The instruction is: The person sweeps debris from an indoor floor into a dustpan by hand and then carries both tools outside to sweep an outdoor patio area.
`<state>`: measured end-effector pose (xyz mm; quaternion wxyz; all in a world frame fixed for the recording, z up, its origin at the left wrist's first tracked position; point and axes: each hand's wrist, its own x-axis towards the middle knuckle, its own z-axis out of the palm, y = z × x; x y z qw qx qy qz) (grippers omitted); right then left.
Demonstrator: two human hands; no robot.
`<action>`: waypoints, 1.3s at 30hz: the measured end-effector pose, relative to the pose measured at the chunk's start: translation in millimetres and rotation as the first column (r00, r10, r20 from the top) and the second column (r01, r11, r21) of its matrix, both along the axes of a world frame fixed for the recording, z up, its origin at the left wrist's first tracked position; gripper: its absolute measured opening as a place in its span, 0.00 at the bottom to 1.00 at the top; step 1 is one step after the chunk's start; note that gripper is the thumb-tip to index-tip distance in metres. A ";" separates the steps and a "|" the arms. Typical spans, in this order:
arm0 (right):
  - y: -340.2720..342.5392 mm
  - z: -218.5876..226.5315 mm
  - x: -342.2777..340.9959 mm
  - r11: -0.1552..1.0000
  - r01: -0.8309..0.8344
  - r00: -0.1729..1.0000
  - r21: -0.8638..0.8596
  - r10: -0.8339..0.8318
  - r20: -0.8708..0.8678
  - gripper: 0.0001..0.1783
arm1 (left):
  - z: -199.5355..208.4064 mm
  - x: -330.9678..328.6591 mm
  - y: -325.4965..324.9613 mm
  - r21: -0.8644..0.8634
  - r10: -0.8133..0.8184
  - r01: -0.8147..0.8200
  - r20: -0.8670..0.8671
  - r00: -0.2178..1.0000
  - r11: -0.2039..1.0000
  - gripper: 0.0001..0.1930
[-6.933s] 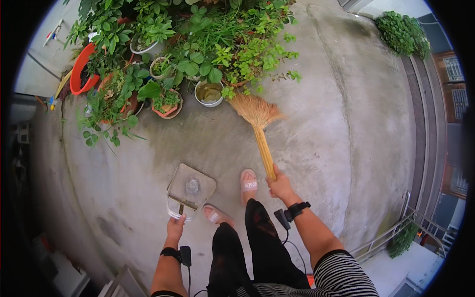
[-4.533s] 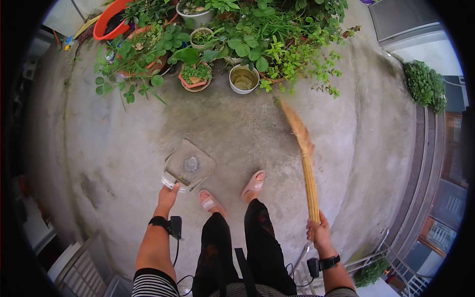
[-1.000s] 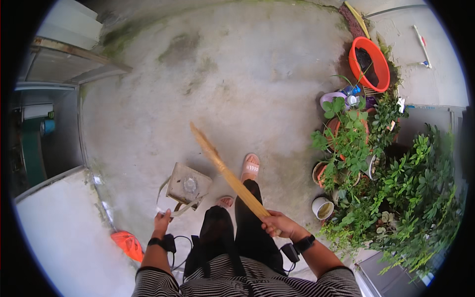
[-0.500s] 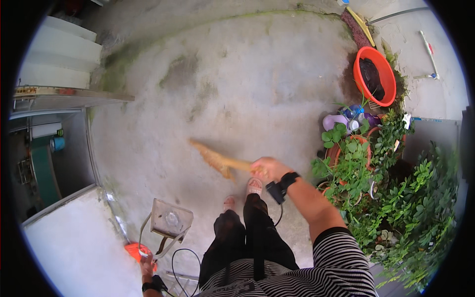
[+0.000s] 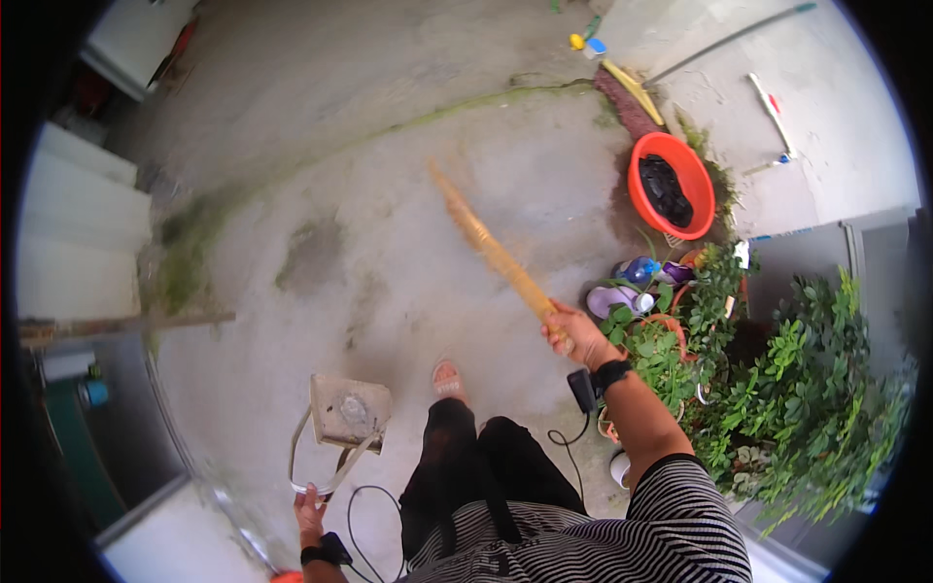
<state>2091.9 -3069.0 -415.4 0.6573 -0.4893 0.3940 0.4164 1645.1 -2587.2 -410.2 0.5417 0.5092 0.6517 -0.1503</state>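
Observation:
My right hand point(image 5: 575, 335) grips the handle of a tan straw broom point(image 5: 501, 262). The broom points forward and to the left over the concrete floor, its brush end blurred by motion. At the lower left, my left hand point(image 5: 310, 509) is closed on the looped handle of a dustpan point(image 5: 352, 410). The pan is pale and square, with dark dirt on its surface, and sits left of my feet. Whether it touches the floor I cannot tell. A dark band with a black box is on each wrist.
To the right stand leafy potted plants point(image 5: 807, 389), bottles point(image 5: 637, 272) and an orange-red basin point(image 5: 702, 199) holding something black. Behind the basin, a long-handled tool point(image 5: 719, 47) leans at the wall. A doorway point(image 5: 117, 418) opens on the left. Thin cables hang near my legs.
The broom has swung from low and leftward to farther forward, with my right hand moving right. The dustpan and left hand have shifted slightly right in view. My view has turned, and my feet have stepped.

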 end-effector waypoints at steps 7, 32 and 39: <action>-3.5 40.0 -23.0 0.946 0.323 0.946 0.004 -0.323 -0.002 0.36 | -27.7 176.8 9.7 -0.039 -0.222 0.224 0.044 0.974 0.974 0.20; 64.3 -108.3 333.2 0.820 0.572 0.820 0.015 -0.570 -0.052 0.04 | -140.4 571.2 -20.1 0.089 -0.574 0.567 0.091 0.814 0.819 0.14; 32.1 -126.7 352.0 0.867 0.293 0.940 -0.402 -0.183 0.289 0.13 | -215.9 669.9 -38.5 0.047 -0.673 0.679 0.201 0.712 0.733 0.19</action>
